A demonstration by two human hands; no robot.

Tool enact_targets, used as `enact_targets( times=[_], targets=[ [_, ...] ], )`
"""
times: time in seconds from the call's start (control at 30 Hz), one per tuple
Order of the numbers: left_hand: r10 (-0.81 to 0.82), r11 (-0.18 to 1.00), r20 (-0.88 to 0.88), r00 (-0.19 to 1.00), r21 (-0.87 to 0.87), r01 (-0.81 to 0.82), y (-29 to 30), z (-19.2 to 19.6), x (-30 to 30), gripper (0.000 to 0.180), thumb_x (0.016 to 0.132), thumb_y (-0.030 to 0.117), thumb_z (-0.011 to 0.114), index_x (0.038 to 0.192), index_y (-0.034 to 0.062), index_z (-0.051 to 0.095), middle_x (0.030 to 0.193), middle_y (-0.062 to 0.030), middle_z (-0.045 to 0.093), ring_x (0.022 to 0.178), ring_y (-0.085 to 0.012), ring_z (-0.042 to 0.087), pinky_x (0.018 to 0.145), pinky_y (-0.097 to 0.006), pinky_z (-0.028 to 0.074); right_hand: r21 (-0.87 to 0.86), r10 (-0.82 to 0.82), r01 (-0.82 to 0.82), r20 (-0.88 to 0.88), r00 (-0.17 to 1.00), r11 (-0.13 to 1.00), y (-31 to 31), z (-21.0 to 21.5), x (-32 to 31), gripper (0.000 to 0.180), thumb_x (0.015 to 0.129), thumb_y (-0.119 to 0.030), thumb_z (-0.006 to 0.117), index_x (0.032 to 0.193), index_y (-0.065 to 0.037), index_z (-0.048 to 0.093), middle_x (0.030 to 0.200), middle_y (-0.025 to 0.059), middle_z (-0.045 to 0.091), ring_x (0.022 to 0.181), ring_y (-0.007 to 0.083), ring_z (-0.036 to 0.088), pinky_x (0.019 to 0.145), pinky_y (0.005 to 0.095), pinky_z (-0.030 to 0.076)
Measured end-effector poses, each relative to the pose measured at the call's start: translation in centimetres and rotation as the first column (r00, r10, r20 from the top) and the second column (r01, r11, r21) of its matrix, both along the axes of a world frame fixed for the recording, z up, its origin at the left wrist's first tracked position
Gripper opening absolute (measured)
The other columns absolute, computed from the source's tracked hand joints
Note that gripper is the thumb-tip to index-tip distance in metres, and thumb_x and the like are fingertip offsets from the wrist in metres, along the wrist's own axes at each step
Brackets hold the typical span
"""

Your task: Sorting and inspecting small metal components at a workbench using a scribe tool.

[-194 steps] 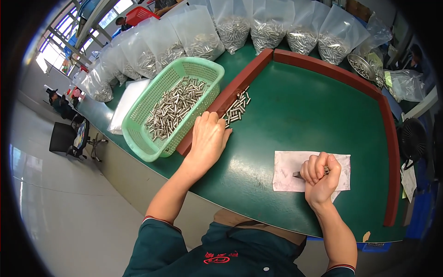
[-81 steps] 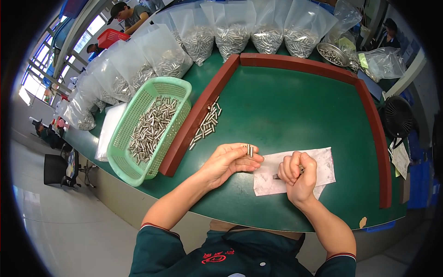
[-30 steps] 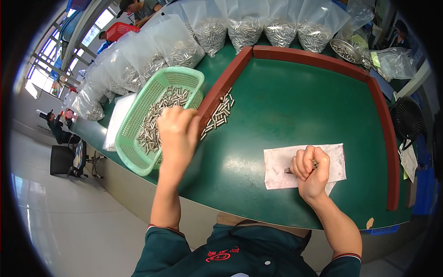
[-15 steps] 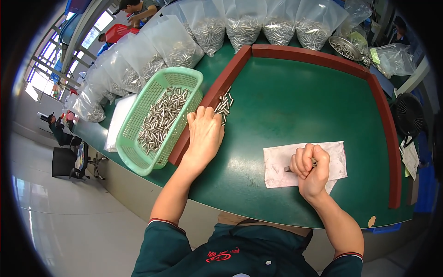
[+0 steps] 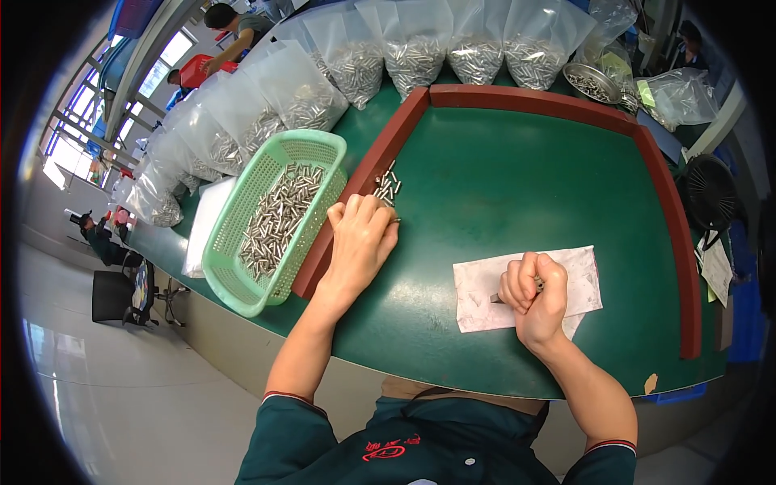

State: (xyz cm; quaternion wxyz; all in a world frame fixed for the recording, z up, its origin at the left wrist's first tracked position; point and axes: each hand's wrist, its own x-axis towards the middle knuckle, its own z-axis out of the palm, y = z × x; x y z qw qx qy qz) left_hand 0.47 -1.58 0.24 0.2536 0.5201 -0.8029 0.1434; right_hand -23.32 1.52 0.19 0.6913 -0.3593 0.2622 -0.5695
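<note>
Curling our left hand (image 5: 360, 242) down at the near end of a small heap of metal pins (image 5: 389, 187), we hold it low over the green desk (image 5: 517, 178). The heap lies at 1 o'clock from that hand, along the inner side of the red-brown rail (image 5: 396, 133); our fingertips there are hidden, so we cannot tell whether they grasp a pin. Our right hand (image 5: 535, 299), between 3 and 4 o'clock from the left, is clenched in a fist around a dark-tipped object (image 5: 496, 298); the flat tip sticks out at 9 o'clock and a bit of metal (image 5: 539, 284) shows at the top. Beneath that fist lies a smudged white sheet (image 5: 477, 314). At 9 o'clock from our left hand, across the rail, a mint-green basket (image 5: 222, 250) holds many more pins. Clear bags (image 5: 416, 31) filled with pins curve around it from 9 to 2 o'clock. From our right hand, we have a black fan (image 5: 707, 194) at 2 o'clock and, beyond the rail between 12 and 1 o'clock, a round metal bowl (image 5: 575, 90)
</note>
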Motion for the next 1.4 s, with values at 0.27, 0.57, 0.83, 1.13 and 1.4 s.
enact_targets(
  times=[0.27,0.57,0.83,1.13,1.4],
  targets=[
    [-0.219,0.95,-0.509,0.833,0.084,0.301,0.4,-0.3,-1.5,0.013,0.068,0.001,0.062,0.078,0.0057,0.056,0.085,-0.0047,0.054,0.082,-0.0187,0.05,0.078,-0.031,0.034,-0.02,-0.004,0.003,-0.035,0.999,1.0,0.0,0.2,-0.1,0.041,0.089,-0.027,0.032,0.051,-0.01,0.028,0.042,-0.0004,0.025,0.038,0.008,0.018,0.039,0.0247,0.018],
    [-0.193,0.918,-0.646,0.739,0.146,0.368,0.8,-0.5,-2.0,0.009,0.073,0.0,0.059,0.08,0.0022,0.056,0.086,-0.008,0.056,0.085,-0.0199,0.053,0.079,-0.031,0.04,-0.012,0.0,0.0,-0.001,1.0,1.0,0.3,0.3,-0.2,0.038,0.086,-0.02,0.032,0.051,-0.008,0.03,0.043,0.0007,0.029,0.039,0.0077,0.022,0.038,0.0236,0.019],
    [-0.196,0.813,-0.434,0.879,0.429,0.393,3.4,1.0,-6.4,0.008,0.07,0.003,0.061,0.074,0.002,0.054,0.071,-0.0063,0.054,0.066,-0.0199,0.053,0.062,-0.031,0.04,0.005,-0.012,0.012,0.075,0.997,1.0,-0.1,-0.3,0.0,0.039,0.088,-0.021,0.033,0.052,-0.008,0.03,0.043,-0.0001,0.028,0.039,0.0073,0.022,0.039,0.0232,0.019],
    [-0.223,0.788,-0.393,0.892,0.467,0.402,3.9,-0.1,-8.5,0.011,0.067,0.001,0.063,0.073,-0.0002,0.054,0.069,-0.0083,0.052,0.063,-0.0234,0.051,0.056,-0.032,0.041,0.069,-0.026,0.008,0.267,0.963,0.998,-0.6,-0.8,-0.5,0.039,0.087,-0.023,0.029,0.051,-0.009,0.029,0.042,-0.0003,0.027,0.038,0.0074,0.019,0.038,0.0235,0.018],
    [-0.199,0.82,-0.383,0.902,0.438,0.368,4.2,-0.1,-8.8,0.012,0.064,-0.002,0.064,0.072,-0.0005,0.055,0.066,-0.0085,0.053,0.058,-0.0215,0.051,0.052,-0.03,0.041,0.099,-0.006,-0.019,0.243,0.97,0.995,-0.8,-1.2,0.0,0.039,0.087,-0.025,0.029,0.05,-0.01,0.028,0.042,-0.0013,0.025,0.038,0.0081,0.018,0.039,0.0243,0.018]
  ],
)
